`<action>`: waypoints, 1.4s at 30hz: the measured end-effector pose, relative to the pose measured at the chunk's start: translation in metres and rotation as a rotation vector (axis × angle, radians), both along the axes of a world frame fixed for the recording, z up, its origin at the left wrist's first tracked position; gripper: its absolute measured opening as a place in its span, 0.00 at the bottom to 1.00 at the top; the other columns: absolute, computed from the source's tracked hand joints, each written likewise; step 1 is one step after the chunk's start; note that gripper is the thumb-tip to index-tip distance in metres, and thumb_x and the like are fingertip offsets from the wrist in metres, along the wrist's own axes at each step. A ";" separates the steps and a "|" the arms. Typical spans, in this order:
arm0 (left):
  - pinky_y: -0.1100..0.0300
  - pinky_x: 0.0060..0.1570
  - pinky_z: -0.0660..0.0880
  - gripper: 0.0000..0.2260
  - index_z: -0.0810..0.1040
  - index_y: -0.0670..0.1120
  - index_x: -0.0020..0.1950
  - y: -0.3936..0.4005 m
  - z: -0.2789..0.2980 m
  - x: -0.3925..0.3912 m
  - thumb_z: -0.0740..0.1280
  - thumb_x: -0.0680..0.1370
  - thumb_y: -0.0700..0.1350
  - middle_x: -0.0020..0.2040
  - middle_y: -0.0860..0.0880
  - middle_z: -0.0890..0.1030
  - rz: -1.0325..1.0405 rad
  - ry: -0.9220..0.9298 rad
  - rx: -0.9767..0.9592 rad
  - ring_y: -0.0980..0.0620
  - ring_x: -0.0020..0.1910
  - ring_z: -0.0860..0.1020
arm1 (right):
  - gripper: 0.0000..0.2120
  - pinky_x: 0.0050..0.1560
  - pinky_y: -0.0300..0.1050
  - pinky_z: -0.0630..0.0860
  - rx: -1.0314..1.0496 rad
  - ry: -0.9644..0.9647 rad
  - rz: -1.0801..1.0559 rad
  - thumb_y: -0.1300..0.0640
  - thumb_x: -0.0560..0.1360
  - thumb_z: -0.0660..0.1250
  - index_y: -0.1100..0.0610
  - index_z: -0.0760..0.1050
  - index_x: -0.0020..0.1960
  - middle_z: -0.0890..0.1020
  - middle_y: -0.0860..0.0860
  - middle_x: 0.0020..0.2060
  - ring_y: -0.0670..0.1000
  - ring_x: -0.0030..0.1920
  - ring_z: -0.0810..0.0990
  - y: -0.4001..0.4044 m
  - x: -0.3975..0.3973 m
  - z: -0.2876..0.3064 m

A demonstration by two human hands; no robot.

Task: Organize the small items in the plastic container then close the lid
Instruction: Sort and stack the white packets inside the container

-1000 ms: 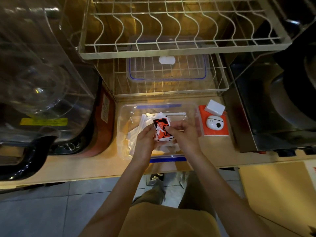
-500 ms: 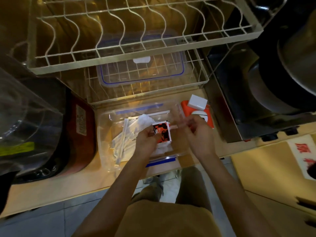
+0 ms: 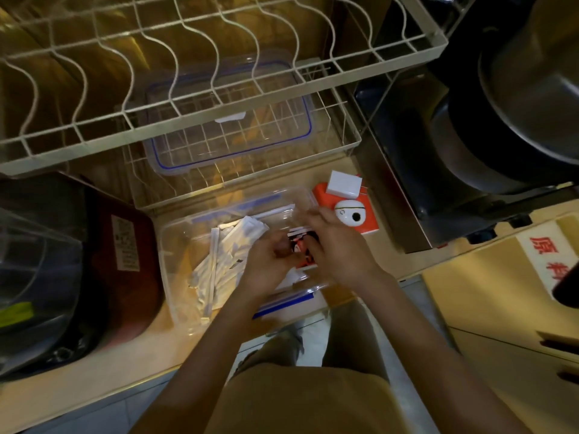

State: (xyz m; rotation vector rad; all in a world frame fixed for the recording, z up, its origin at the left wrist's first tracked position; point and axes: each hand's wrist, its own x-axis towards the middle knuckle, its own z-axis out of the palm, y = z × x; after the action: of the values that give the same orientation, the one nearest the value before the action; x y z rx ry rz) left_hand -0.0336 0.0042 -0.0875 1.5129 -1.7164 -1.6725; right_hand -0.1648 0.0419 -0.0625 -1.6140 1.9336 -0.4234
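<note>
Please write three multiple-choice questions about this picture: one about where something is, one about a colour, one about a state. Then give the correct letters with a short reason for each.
1. Where is the container lid?
A. in the lower wire rack behind the container
B. on the floor
C. on the container

2. What colour is the flat box beside the container, under the small white things?
A. green
B. orange
C. black

3. What is the state of the plastic container?
A. closed and latched
B. upside down
C. open, with both hands in it

Answers:
1 A: the blue-edged lid lies in the lower wire rack.
2 B: the flat box is orange and sits to the right of the plastic container.
3 C: the container has no lid on, and the left hand and right hand hold a red, black and white packet inside it.
</note>
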 end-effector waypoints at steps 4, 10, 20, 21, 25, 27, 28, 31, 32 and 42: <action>0.73 0.44 0.76 0.11 0.79 0.45 0.50 -0.002 0.000 0.006 0.72 0.69 0.37 0.42 0.52 0.81 -0.005 0.060 0.046 0.66 0.38 0.79 | 0.11 0.51 0.53 0.77 0.080 -0.010 0.091 0.63 0.75 0.62 0.57 0.76 0.55 0.80 0.55 0.54 0.55 0.53 0.79 -0.010 -0.007 0.006; 0.66 0.61 0.63 0.20 0.76 0.44 0.59 -0.002 -0.012 0.016 0.73 0.68 0.46 0.61 0.46 0.77 -0.443 -0.411 -0.452 0.49 0.60 0.71 | 0.09 0.53 0.54 0.78 0.095 -0.149 0.003 0.63 0.75 0.64 0.58 0.79 0.53 0.82 0.55 0.55 0.55 0.53 0.80 -0.015 -0.021 0.012; 0.52 0.67 0.59 0.21 0.75 0.44 0.61 -0.010 -0.028 0.007 0.71 0.70 0.47 0.63 0.41 0.76 -0.715 -0.368 -0.553 0.42 0.64 0.69 | 0.11 0.55 0.52 0.77 0.150 -0.052 0.063 0.65 0.76 0.61 0.61 0.76 0.56 0.82 0.58 0.53 0.56 0.53 0.80 -0.012 -0.010 0.010; 0.50 0.66 0.61 0.20 0.77 0.42 0.59 -0.009 -0.028 0.006 0.71 0.69 0.46 0.61 0.40 0.77 -0.762 -0.408 -0.607 0.41 0.63 0.70 | 0.12 0.55 0.53 0.77 0.158 -0.020 0.079 0.66 0.76 0.60 0.62 0.75 0.58 0.82 0.59 0.53 0.57 0.53 0.80 -0.012 -0.008 0.010; 0.47 0.60 0.71 0.14 0.83 0.40 0.46 -0.009 -0.028 0.010 0.75 0.63 0.43 0.50 0.40 0.82 -0.822 -0.485 -0.786 0.39 0.54 0.78 | 0.14 0.52 0.53 0.78 0.181 0.086 0.119 0.68 0.76 0.57 0.60 0.74 0.59 0.82 0.59 0.52 0.58 0.51 0.81 -0.012 -0.001 0.011; 0.52 0.64 0.66 0.13 0.82 0.43 0.50 -0.009 -0.029 0.016 0.72 0.67 0.45 0.54 0.43 0.81 -0.815 -0.526 -0.788 0.42 0.59 0.74 | 0.15 0.51 0.53 0.78 0.171 0.119 0.137 0.69 0.76 0.56 0.60 0.73 0.59 0.81 0.59 0.53 0.58 0.51 0.80 -0.014 0.003 0.012; 0.54 0.66 0.62 0.14 0.80 0.46 0.55 -0.008 -0.032 0.019 0.68 0.71 0.47 0.59 0.46 0.78 -0.813 -0.550 -0.768 0.45 0.63 0.70 | 0.15 0.51 0.53 0.78 0.173 0.129 0.153 0.69 0.75 0.56 0.61 0.74 0.59 0.80 0.59 0.54 0.58 0.52 0.80 -0.016 0.006 0.011; 0.55 0.67 0.57 0.15 0.75 0.49 0.61 -0.008 -0.038 0.029 0.63 0.75 0.49 0.66 0.49 0.73 -0.768 -0.614 -0.722 0.48 0.69 0.64 | 0.13 0.52 0.49 0.77 0.238 0.149 0.201 0.68 0.77 0.56 0.63 0.75 0.58 0.79 0.60 0.56 0.58 0.54 0.79 -0.021 0.018 0.003; 0.55 0.67 0.57 0.16 0.74 0.50 0.62 -0.008 -0.039 0.031 0.62 0.75 0.50 0.68 0.50 0.72 -0.744 -0.620 -0.713 0.48 0.69 0.63 | 0.13 0.54 0.48 0.76 0.270 0.144 0.210 0.66 0.78 0.55 0.64 0.75 0.57 0.79 0.60 0.56 0.57 0.55 0.78 -0.023 0.022 -0.001; 0.54 0.64 0.65 0.15 0.75 0.52 0.62 -0.012 -0.035 0.033 0.63 0.76 0.50 0.66 0.49 0.75 -0.578 -0.570 -0.552 0.49 0.65 0.70 | 0.12 0.51 0.42 0.70 0.404 0.127 0.092 0.63 0.80 0.54 0.65 0.76 0.53 0.80 0.60 0.53 0.56 0.55 0.78 -0.031 0.033 -0.015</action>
State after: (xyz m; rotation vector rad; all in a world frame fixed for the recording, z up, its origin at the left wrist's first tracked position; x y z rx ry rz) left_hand -0.0002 -0.0076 -0.1227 1.3588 -2.8272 -0.8242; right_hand -0.1318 0.0108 -0.0778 -1.4802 1.8773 0.1070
